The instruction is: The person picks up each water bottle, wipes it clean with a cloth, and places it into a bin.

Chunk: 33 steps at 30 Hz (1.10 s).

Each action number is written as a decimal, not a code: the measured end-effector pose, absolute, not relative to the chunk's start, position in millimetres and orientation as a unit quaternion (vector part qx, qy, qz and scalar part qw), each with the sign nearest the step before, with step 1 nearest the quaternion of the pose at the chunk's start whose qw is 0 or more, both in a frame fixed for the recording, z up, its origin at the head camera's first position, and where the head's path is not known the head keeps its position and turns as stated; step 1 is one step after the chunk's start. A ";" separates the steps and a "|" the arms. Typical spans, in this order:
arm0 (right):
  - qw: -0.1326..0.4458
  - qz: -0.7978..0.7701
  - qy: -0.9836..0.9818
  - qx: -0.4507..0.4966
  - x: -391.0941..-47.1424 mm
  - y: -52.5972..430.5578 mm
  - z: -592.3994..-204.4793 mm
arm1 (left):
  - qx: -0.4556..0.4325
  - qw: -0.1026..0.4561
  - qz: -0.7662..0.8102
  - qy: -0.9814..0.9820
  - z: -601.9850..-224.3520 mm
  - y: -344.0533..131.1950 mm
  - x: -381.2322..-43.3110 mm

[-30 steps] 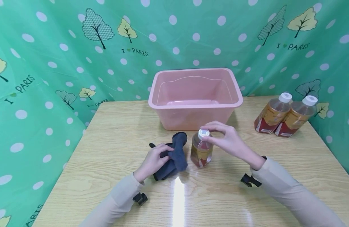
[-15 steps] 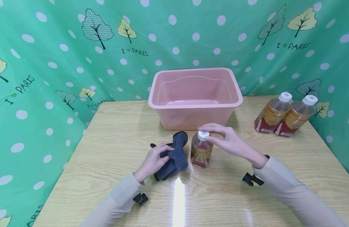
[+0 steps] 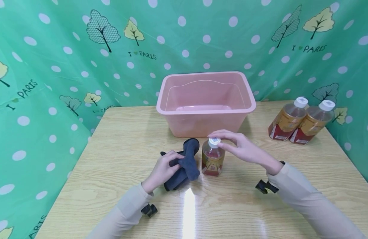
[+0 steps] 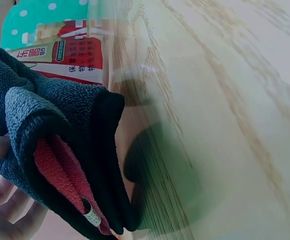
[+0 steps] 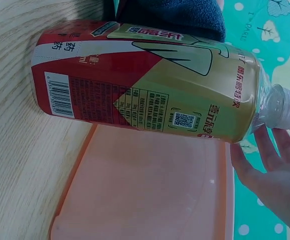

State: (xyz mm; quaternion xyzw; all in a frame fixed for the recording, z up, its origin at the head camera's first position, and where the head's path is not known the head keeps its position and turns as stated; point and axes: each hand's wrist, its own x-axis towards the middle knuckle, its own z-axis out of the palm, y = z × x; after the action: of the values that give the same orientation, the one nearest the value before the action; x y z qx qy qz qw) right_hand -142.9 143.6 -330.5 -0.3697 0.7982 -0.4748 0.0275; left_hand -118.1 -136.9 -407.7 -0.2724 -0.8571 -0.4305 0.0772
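My left hand (image 3: 164, 168) grips a crumpled dark blue cloth (image 3: 188, 163) with black edging. In the left wrist view, folds of the cloth (image 4: 59, 105) part over a pink layer with a small white tag. My right hand (image 3: 239, 146) holds the white cap of a drink bottle (image 3: 212, 162) between thumb and fingers. The bottle stands upright on the table just right of the cloth. Its red and gold label, with barcode and QR code, faces the right wrist camera on the bottle (image 5: 145, 80), and fingers curl about the cap (image 5: 282, 106).
Behind the hands stands a pink plastic bin (image 3: 206, 122), with nothing seen inside. Two similar bottles (image 3: 287, 121) stand side by side at the table's back right. A green dotted curtain (image 3: 112, 76) hangs behind the wooden table (image 3: 112, 142).
The bottle has turned about its upright axis, so a different part of its label faces the head camera. My left hand and the cloth have shifted very slightly right.
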 end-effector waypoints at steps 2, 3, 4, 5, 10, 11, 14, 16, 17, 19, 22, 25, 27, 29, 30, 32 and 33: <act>0.024 -0.477 0.798 -0.367 -142.4 143.1 -330.7 | -0.273 0.081 -0.432 -0.856 -407.1 -136.2 -117.7; 0.019 -0.479 0.800 -0.361 -142.1 142.5 -331.1 | -0.274 0.084 -0.432 -0.855 -406.9 -136.0 -117.6; 0.015 -0.482 0.802 -0.353 -141.7 141.8 -331.8 | -0.276 0.087 -0.432 -0.854 -406.8 -135.6 -117.5; 0.005 -0.485 0.804 -0.345 -141.3 141.1 -332.7 | -0.277 0.089 -0.432 -0.854 -406.5 -135.3 -117.5; -0.040 -0.507 0.805 -0.305 -139.3 136.8 -335.7 | -0.280 0.103 -0.436 -0.849 -405.1 -133.5 -118.1; -0.046 -0.513 0.802 -0.302 -139.0 136.3 -336.0 | -0.281 0.105 -0.437 -0.848 -404.5 -132.9 -118.3; -0.050 -0.524 0.796 -0.298 -138.5 135.9 -337.1 | -0.282 0.110 -0.444 -0.843 -401.6 -130.8 -118.8; -0.047 -0.527 0.796 -0.294 -138.4 136.6 -338.0 | -0.282 0.113 -0.448 -0.841 -399.7 -129.1 -119.4; -0.043 -0.527 0.797 -0.292 -138.5 137.0 -338.3 | -0.281 0.113 -0.452 -0.839 -398.3 -128.1 -119.6; -0.039 -0.523 0.801 -0.289 -138.6 137.5 -338.9 | -0.279 0.114 -0.454 -0.839 -395.7 -126.3 -120.2; -0.035 -0.517 0.805 -0.289 -139.1 137.8 -339.6 | -0.274 0.115 -0.456 -0.839 -390.8 -123.8 -120.7; -0.036 -0.513 0.806 -0.293 -139.2 138.0 -340.3 | -0.272 0.115 -0.459 -0.838 -384.7 -120.8 -120.5; -0.038 -0.511 0.806 -0.295 -139.0 138.3 -340.7 | -0.273 0.115 -0.463 -0.835 -380.4 -118.7 -119.8; -0.039 -0.511 0.806 -0.296 -138.5 138.6 -340.8 | -0.274 0.116 -0.467 -0.833 -375.8 -116.4 -119.1; -0.039 -0.511 0.806 -0.296 -138.3 138.7 -340.8 | -0.274 0.116 -0.469 -0.831 -373.8 -115.2 -118.8; -0.039 -0.513 0.805 -0.297 -138.1 138.8 -340.9 | -0.275 0.116 -0.473 -0.829 -370.6 -112.7 -118.2; -0.039 -0.513 0.804 -0.297 -137.9 138.8 -340.9 | -0.275 0.117 -0.475 -0.828 -369.2 -111.5 -117.9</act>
State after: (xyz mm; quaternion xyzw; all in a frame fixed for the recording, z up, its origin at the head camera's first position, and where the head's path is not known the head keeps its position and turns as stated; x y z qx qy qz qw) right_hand -137.9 138.8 -340.9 -0.2974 0.8040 -0.5134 -0.0389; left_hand -117.9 -111.5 -369.2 -0.2753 -0.8277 -0.4750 0.1168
